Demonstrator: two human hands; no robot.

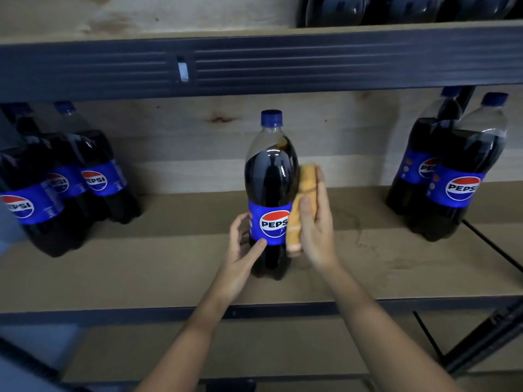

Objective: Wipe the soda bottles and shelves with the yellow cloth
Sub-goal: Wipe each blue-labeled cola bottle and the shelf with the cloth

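On the middle shelf (368, 278), an upright soda bottle (270, 176) stands alone, the left hand (240, 250) gripping its lower label with curled fingers while the right hand (314, 222) presses a folded yellow cloth (301, 205) against its right side.

Pale plank wall (198, 142) behind; black diagonal brace (492, 244) at right.
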